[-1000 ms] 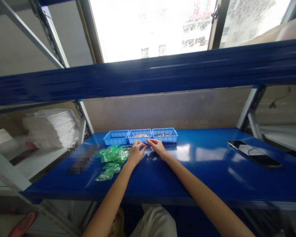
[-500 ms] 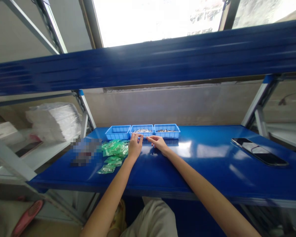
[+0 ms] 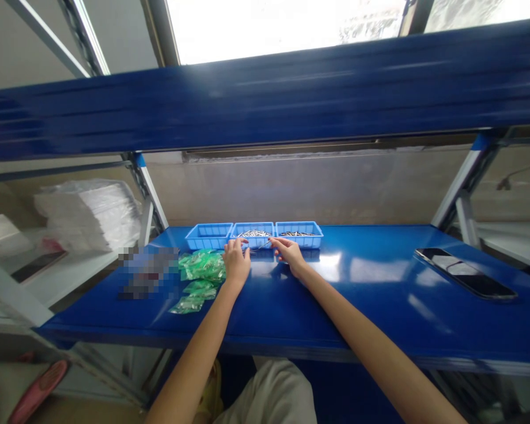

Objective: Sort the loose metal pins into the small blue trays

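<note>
My left hand point(image 3: 237, 261) is over the table beside the green plastic bags point(image 3: 202, 265), its fingers curled together. Across from it, my right hand point(image 3: 288, 253) pinches thumb and fingers at their tips. A thin, shiny, line-like piece point(image 3: 260, 246) shows between the two hands, too small to name. Just behind them stand three blue plastic bins in a row. The left bin point(image 3: 208, 242) shows no contents. Small silvery metal pieces fill part of the middle bin point(image 3: 253, 242), and darker metal pieces lie in the right bin point(image 3: 299, 242).
A phone point(image 3: 466, 272) lies on the blue table point(image 3: 371, 312) at the right. A blurred-out patch point(image 3: 148, 274) covers something at the left. A blue shelf beam point(image 3: 265, 103) crosses above. White wrapped stacks point(image 3: 90, 215) sit on the left shelf.
My hands have moved slightly apart, the left one leftward and the right one a little rightward. The thin shiny piece now shows across the wider gap. The view has shifted slightly.
</note>
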Tool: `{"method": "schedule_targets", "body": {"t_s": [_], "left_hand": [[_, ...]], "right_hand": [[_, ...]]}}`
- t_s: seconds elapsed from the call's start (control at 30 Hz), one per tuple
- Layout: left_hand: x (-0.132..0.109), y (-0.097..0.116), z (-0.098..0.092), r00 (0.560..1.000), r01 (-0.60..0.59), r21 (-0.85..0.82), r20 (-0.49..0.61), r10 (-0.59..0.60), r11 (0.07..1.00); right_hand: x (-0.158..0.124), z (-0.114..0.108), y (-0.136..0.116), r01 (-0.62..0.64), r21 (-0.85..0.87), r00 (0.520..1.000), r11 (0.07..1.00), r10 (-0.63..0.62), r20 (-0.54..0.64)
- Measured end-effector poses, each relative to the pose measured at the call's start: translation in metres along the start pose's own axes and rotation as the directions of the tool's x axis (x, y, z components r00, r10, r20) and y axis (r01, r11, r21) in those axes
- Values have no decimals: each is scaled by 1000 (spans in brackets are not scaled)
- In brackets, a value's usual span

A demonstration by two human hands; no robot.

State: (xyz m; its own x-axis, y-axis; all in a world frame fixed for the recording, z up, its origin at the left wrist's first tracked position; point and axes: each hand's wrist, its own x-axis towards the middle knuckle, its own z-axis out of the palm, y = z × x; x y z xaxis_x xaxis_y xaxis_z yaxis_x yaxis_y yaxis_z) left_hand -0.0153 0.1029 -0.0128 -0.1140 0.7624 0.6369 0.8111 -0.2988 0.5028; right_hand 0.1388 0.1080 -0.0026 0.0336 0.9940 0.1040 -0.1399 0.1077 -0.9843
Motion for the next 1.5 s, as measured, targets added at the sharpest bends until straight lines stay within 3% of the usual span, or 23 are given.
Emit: {"method": "schedule_targets", "body": {"t_s": [0.17,0.37,0.57,0.67,0.77,0.9,1.03,1.13,1.5], "left_hand": [[2,0,-1,999,6,-72,-49,-10,997],[2,3,1,997,-24,-111,-74,16,993],[3,4,1,996,14,-104,-83,-22,995],[5,5,-2,994,25,-124,-101,-37,992],[6,4,-4,993,40,-128,-106,-54,991],[1,0,-3,996,39,49,84,-43,998],[-6,2,-1,962,-92,232,271,26,968],[-7,5,-2,949,-140,249,311,57,958],[-4,4,0,929,-92,41,364,71,995]], "right_hand": [[-2,-4,-12,43,48,999,998,-43,10],[2,-4,-15,137,-43,990,990,-136,28],[5,-4,-15,240,-154,947,959,-195,256],[1,-2,-6,325,-289,930,901,-249,271],[-7,2,4,434,-445,898,783,-339,281],[-12,6,11,514,-564,858,647,-370,356],[-9,1,14,522,-618,852,588,-387,351],[-6,-3,16,497,-653,864,572,-392,315],[-10,-4,13,401,-756,902,517,-367,228]]}}
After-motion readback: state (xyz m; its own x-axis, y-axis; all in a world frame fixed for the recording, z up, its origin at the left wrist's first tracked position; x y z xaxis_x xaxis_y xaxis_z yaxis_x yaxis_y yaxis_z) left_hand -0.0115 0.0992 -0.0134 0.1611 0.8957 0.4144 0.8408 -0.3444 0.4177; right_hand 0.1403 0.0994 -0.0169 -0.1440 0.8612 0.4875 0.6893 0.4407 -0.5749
